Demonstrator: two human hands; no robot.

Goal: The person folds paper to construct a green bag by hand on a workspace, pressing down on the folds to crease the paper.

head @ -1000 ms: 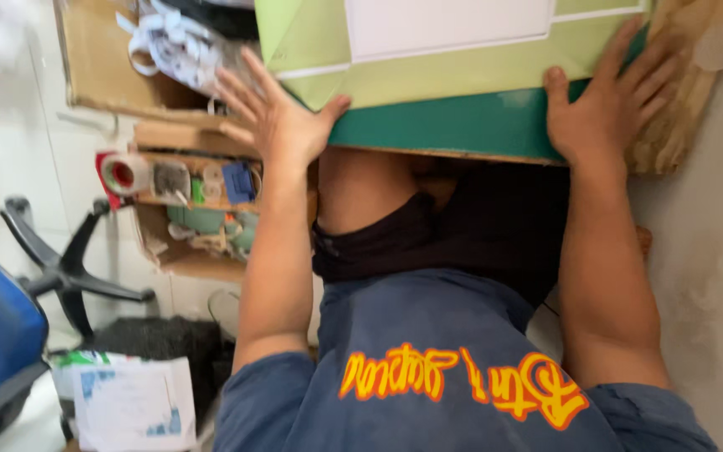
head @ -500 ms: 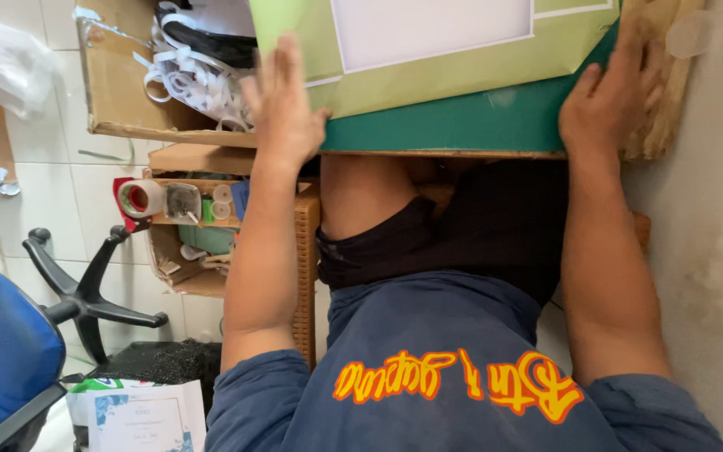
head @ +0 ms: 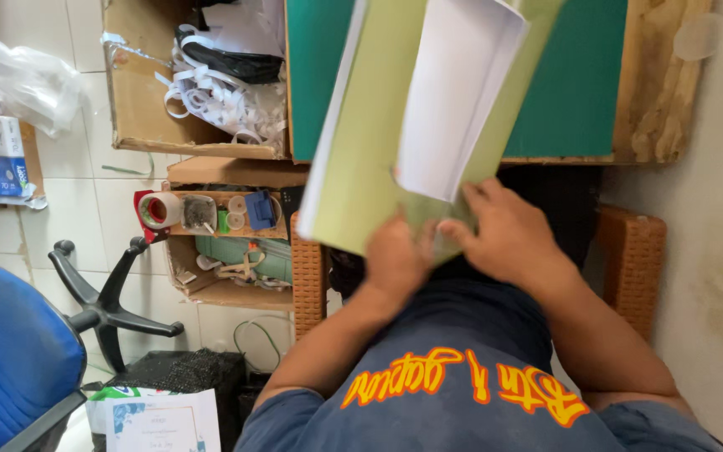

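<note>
Both hands are gripping the near edge of a light green sheet of card (head: pixel 370 151), which is tilting up off the table (head: pixel 575 92) and hanging over the person's lap. The left hand (head: pixel 396 261) is closing on the sheet's lower edge, its fingers curling under and out of sight, thumb side pressing against the green surface. The right hand (head: pixel 508 236) is lying just beside it, fingers bending and pinching the same edge from above, the fingertips resting where the green sheet is meeting a curling white sheet of paper (head: pixel 453 100). That white paper is bowing upward on top of the green card, its far end lifting away from it. The two hands are almost touching.

Beneath the sheets, a dark green cutting mat (head: pixel 571 75) is covering the table, with a bare wooden strip showing along the right edge. To the left, an open cardboard box (head: pixel 139 100) is holding curls of white paper scraps (head: pixel 210 100). Below it, a small shelf (head: pixel 227 230) is carrying a roll of tape (head: pixel 159 209) in a red dispenser and some small pots. A blue office chair (head: pixel 10 351) is standing at the lower left, near a printed certificate (head: pixel 160 423).
</note>
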